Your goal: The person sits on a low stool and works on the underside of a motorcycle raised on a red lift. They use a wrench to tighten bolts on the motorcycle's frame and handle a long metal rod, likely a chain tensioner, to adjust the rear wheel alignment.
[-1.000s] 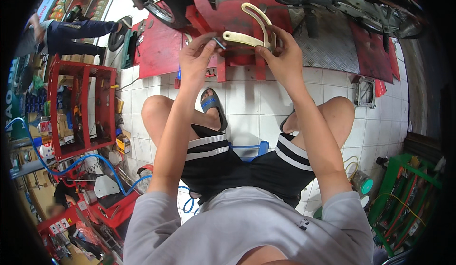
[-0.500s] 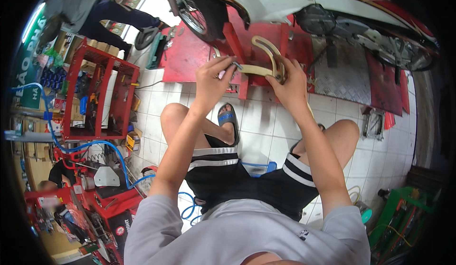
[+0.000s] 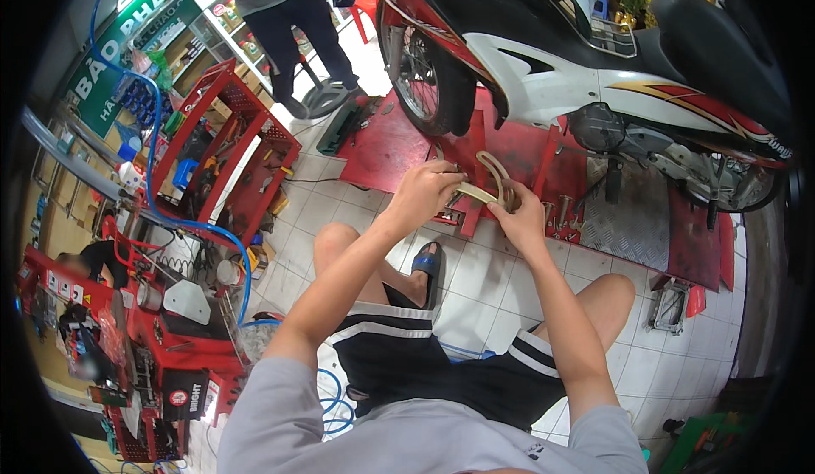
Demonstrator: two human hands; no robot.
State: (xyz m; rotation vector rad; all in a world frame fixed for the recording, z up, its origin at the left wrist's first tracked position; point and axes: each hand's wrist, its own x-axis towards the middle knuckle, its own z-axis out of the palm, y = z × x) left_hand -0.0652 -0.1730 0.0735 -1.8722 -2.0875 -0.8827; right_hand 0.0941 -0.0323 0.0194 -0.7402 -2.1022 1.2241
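In front of my knees, beside the red lift, I hold up a gold-coloured flat metal tool (image 3: 480,193) with a curved, slotted arm. My right hand (image 3: 519,217) is closed round the joint where its arms meet, thumb on the near side. The slotted arm curves up and away from that hand. At the tool's left end, my left hand (image 3: 427,192) has its fingers pinched together. Those fingers hide that end and any small part there.
A white and red motorbike (image 3: 552,75) stands on the red lift platform (image 3: 382,153) ahead. A red tool trolley (image 3: 233,155) and a blue air hose (image 3: 191,224) are at the left. Another person (image 3: 293,32) stands beyond the trolley. A metal part (image 3: 671,306) lies on the tiled floor at the right.
My view has tilted up, showing more of the motorbike and the other person. The slotted arm has turned in view. A small metal pin at my left fingertips is no longer visible.
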